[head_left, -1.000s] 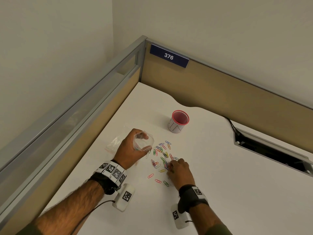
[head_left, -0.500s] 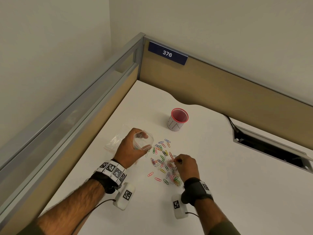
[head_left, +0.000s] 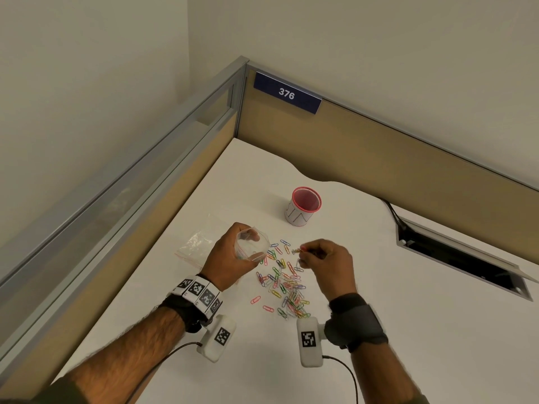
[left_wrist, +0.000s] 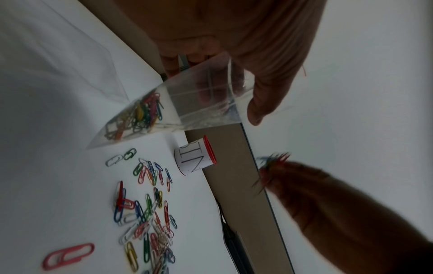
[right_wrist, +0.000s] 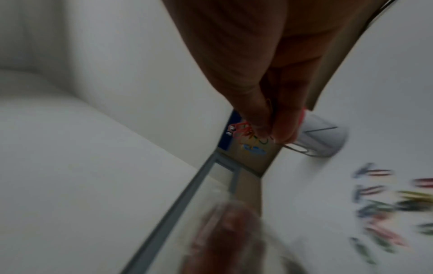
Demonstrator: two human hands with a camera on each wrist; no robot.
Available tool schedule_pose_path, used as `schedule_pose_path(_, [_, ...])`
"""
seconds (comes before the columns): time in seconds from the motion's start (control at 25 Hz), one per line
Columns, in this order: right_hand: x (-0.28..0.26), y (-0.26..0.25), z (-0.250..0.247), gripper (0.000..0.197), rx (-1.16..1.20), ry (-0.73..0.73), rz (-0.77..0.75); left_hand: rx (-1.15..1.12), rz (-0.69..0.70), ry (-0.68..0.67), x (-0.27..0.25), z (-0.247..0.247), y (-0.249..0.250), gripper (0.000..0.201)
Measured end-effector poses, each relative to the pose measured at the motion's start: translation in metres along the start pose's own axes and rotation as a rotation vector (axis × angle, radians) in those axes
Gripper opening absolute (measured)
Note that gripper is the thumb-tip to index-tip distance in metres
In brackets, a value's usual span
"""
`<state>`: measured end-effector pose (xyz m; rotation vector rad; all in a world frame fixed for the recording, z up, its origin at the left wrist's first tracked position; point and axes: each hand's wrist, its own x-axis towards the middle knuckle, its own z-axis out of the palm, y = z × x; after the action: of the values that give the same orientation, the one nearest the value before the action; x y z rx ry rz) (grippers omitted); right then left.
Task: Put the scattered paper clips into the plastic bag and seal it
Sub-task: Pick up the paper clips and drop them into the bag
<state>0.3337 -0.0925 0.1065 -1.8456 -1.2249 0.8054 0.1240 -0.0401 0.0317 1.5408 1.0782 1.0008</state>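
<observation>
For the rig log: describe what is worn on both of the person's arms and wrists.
Left wrist: a black strap under a white band of black-and-white square markers. Right wrist: a plain dark grey strap. Each carries a white camera block bearing one square marker, with a thin black cable trailing back.

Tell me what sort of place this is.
Most likely an office cubicle: a white desk fenced by tan partition panels with metal framing, a numbered plate reading 376 on the partition, and a cable slot cut into the desktop.

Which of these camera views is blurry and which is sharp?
Head view: sharp and evenly lit. Left wrist view: paper clips crisp, right hand motion-smeared. Right wrist view: dim and blurred throughout, worst on the plastic bag.
</observation>
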Motion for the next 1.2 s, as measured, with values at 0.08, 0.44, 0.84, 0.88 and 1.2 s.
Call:
schedule_pose_path(0.08, [-0.003,-0.029,0.000,0.012,0.060,-0.029,-0.074,0.007,-0.008,-0.001,0.000,0.001,0.000,0.046])
schedule_pose_path(0.44, [-0.011,-0.069,0.047,0.011,-0.282,-0.188,-0.267,-0.045,-0.020,-0.037,-0.001,0.007,0.005,0.049])
schedule_pose_path(0.84, [0.031,-0.014,0.014,0.016,-0.313,0.033,-0.158,-0.033,-0.018,0.004,-0.003,0.001,0.002,0.045])
schedule_pose_path(0.88, [0.041,0.006,0.016,0.017,-0.406,0.005,-0.093,-0.032,-0.020,0.011,-0.003,-0.001,0.001,0.045])
schedule_pose_path(1.2, [0.088,0.059,0.057,0.045,-0.826,-0.382,0.014,-0.037,0.001,0.066,-0.004,-0.022,0.006,0.045])
